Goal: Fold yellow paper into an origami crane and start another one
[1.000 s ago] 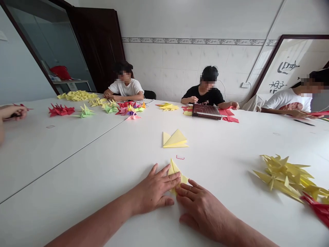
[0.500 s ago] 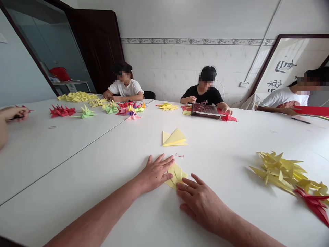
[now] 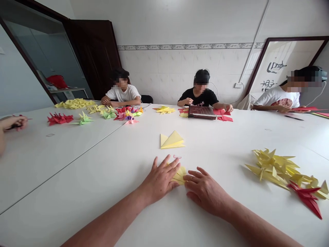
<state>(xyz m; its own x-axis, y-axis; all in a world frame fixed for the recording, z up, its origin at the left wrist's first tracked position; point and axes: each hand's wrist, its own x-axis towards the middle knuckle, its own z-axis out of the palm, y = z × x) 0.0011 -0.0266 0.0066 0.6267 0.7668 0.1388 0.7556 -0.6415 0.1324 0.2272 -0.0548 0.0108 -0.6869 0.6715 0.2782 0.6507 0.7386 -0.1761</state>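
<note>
A small folded yellow paper (image 3: 180, 174) lies flat on the white table (image 3: 123, 157) between my hands. My left hand (image 3: 161, 178) rests on it with the fingers spread, covering its left part. At its right edge, my right hand (image 3: 205, 188) touches the paper with its fingertips, palm down and fingers apart. Beyond my hands lies another folded yellow paper (image 3: 172, 140), with a small red outline mark on the table just this side of it.
Yellow paper cranes (image 3: 275, 168) and a red one (image 3: 307, 197) lie at the right. Colourful cranes (image 3: 128, 113) sit at the far left-centre. A paper trimmer (image 3: 202, 112) stands before a person in black; other people sit around the table.
My left hand has slid further over the small yellow paper, hiding more of it. My right hand has shifted slightly right, toward the paper's edge. The view has tilted and turned a little.
</note>
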